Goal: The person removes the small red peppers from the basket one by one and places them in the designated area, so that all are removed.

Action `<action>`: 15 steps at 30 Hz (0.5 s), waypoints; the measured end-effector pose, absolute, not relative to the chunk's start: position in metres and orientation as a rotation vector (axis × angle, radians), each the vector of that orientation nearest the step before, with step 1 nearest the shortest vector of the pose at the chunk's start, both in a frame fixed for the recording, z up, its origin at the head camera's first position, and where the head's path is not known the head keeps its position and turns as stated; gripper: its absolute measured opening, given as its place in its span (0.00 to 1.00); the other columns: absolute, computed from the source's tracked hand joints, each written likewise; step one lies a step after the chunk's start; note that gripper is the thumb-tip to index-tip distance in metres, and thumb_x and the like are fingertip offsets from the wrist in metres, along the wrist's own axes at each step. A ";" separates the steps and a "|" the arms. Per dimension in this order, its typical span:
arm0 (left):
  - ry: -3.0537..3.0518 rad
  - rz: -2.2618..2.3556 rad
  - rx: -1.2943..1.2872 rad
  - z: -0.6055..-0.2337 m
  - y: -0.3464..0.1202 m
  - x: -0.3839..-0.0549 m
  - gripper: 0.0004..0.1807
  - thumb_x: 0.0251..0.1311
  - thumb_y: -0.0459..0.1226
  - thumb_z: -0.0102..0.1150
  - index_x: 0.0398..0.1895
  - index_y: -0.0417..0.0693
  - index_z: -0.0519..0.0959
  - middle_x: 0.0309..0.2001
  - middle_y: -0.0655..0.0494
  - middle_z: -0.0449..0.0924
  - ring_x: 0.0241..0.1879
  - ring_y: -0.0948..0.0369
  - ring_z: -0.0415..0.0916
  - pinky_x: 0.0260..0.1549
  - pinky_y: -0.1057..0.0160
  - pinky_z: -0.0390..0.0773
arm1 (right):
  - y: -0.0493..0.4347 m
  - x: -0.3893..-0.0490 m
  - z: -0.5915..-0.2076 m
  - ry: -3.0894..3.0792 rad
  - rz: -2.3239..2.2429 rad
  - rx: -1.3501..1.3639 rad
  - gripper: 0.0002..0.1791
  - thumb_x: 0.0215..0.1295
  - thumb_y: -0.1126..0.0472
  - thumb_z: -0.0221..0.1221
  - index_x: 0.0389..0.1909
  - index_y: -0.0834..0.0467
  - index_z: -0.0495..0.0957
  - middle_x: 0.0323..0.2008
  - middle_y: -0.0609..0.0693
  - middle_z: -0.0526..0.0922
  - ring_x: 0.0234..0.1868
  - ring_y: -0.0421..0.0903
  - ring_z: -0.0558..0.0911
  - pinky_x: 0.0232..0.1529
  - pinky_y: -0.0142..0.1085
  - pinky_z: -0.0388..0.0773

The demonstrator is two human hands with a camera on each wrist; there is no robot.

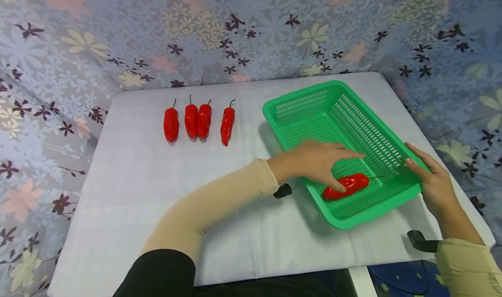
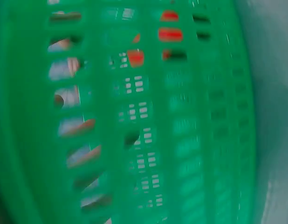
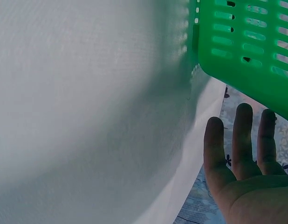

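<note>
A green plastic basket (image 1: 372, 207) with slotted walls stands at the right of the table. One red chili pepper (image 1: 355, 182) lies inside, near its front end, stem pointing right. Over the basket reaches my left hand (image 1: 318, 160), its fingers extended and spread; the thumb overlaps the pepper in the head view. With thumb over the rim and fingers outside, my right hand (image 1: 437, 186) grips the basket's right corner. The right wrist view shows several of its fingers (image 3: 243, 135) below the basket wall (image 3: 232, 72). Blurred green slats (image 2: 106, 140) fill the left wrist view, with red showing through.
Several red chili peppers lie in a row at the back left, among them the leftmost pepper (image 1: 171, 125) and the rightmost pepper (image 1: 227, 125). A white cloth (image 1: 137, 192) covers the table. Flower-patterned fabric (image 1: 266, 31) hangs behind and along both sides.
</note>
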State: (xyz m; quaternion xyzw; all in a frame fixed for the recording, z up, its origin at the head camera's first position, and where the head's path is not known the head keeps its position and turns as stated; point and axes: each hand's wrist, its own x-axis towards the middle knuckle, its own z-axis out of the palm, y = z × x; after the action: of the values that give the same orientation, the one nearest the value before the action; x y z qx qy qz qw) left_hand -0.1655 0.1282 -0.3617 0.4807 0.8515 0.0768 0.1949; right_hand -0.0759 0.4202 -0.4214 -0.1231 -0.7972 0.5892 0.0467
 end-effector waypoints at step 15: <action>2.226 0.085 1.357 -0.373 0.151 -0.151 0.47 0.45 0.59 0.67 0.68 0.88 0.51 0.53 0.75 0.71 0.48 0.74 0.67 0.36 0.67 0.74 | 0.418 -0.073 -0.417 -2.563 1.642 -0.371 0.28 0.70 0.52 0.52 0.70 0.44 0.61 0.66 0.35 0.64 0.47 0.22 0.70 0.38 0.13 0.69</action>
State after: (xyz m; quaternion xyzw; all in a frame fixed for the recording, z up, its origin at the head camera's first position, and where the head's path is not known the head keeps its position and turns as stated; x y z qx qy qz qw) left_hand -0.1509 0.1508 -0.3729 0.5018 0.8232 0.0315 0.2637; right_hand -0.0735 0.4181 -0.4168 -0.1210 -0.8353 0.5350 0.0377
